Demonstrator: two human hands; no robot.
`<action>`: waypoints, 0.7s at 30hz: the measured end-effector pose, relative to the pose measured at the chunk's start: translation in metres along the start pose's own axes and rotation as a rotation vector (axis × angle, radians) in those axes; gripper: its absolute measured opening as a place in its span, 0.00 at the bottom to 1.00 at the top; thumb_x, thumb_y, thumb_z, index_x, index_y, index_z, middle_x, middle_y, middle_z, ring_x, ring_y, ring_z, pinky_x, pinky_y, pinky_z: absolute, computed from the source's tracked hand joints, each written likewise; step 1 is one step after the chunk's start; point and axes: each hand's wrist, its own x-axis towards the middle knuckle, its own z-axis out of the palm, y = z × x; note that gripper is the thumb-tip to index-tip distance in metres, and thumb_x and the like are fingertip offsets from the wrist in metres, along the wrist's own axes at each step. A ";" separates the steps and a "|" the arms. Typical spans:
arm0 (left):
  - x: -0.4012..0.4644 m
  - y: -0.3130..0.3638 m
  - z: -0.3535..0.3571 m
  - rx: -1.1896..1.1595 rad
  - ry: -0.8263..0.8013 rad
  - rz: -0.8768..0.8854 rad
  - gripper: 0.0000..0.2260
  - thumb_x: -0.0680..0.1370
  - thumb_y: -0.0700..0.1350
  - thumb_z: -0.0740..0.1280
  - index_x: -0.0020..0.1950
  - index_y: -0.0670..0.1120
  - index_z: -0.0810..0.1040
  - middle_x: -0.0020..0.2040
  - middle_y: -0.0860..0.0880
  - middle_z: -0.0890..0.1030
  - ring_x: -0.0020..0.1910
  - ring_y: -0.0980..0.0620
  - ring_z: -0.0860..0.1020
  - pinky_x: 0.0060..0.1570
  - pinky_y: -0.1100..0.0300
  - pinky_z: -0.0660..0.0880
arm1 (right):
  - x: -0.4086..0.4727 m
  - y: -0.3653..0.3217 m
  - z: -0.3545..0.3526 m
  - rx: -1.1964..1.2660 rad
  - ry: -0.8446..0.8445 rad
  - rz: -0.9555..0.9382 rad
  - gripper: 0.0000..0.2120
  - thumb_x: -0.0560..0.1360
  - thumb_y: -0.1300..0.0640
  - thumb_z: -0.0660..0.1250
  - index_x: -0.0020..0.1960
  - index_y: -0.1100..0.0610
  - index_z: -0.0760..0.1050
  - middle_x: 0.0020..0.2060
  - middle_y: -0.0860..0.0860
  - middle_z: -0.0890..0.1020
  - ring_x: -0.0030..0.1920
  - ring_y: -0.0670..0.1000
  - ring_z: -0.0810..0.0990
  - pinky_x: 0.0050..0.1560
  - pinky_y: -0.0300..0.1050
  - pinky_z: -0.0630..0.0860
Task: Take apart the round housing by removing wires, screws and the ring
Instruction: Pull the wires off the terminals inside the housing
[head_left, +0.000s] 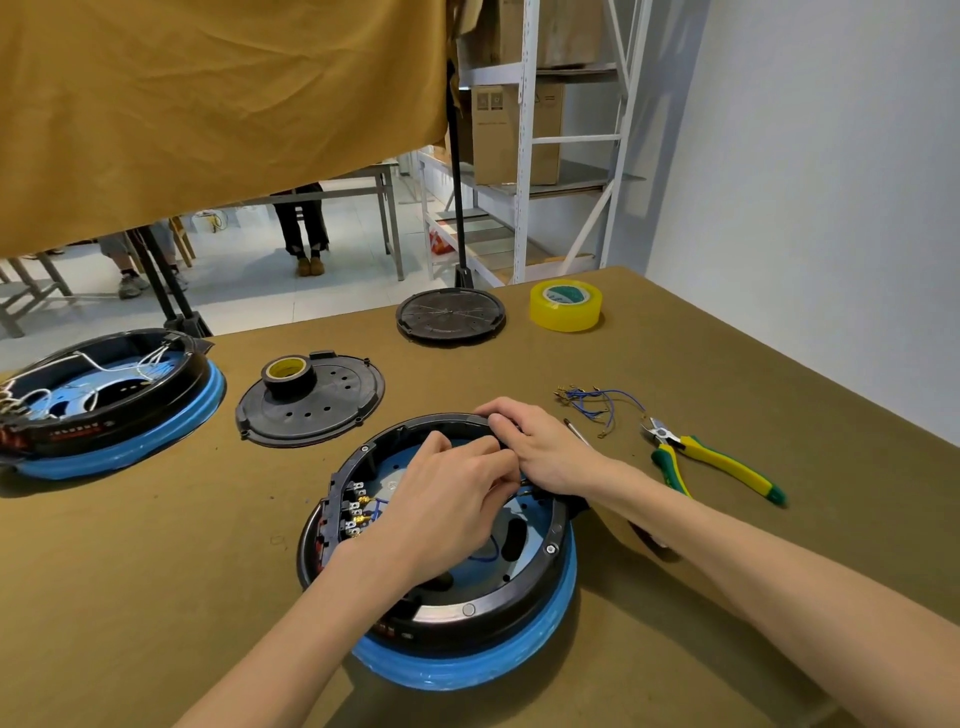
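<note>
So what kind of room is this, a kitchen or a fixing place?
Probably a workshop or small factory. There's a cloth-covered workbench with cutting pliers, opened round housings, and metal shelving stacked with cardboard boxes.

Table (675, 364): housings, covers, tape, cutters.

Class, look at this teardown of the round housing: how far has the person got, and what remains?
Done: a bundle of blue wires lies loose beside the cutters, and a black cover lies apart. In hand: both the left hand and the right hand work inside the round housing near its far rim. Left: a blue wire, rim screws and the ring.
</note>
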 end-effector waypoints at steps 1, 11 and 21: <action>0.000 0.000 0.000 -0.005 0.003 -0.007 0.06 0.84 0.49 0.63 0.50 0.53 0.78 0.47 0.56 0.77 0.41 0.53 0.72 0.53 0.53 0.68 | 0.000 0.000 0.000 0.005 0.001 0.000 0.15 0.87 0.55 0.53 0.67 0.56 0.75 0.58 0.53 0.82 0.59 0.52 0.79 0.64 0.54 0.74; -0.002 0.002 -0.002 0.016 0.007 -0.005 0.06 0.84 0.49 0.62 0.50 0.52 0.77 0.46 0.56 0.76 0.37 0.53 0.68 0.48 0.54 0.68 | -0.001 0.001 0.001 0.043 0.010 -0.012 0.15 0.87 0.57 0.53 0.66 0.57 0.75 0.57 0.53 0.82 0.59 0.51 0.78 0.64 0.50 0.73; -0.002 0.003 0.000 -0.028 0.006 -0.045 0.05 0.83 0.49 0.64 0.49 0.52 0.78 0.44 0.57 0.73 0.33 0.54 0.66 0.45 0.55 0.67 | -0.002 0.001 0.001 0.064 0.016 -0.018 0.15 0.87 0.57 0.53 0.66 0.57 0.76 0.57 0.53 0.82 0.59 0.52 0.78 0.63 0.51 0.74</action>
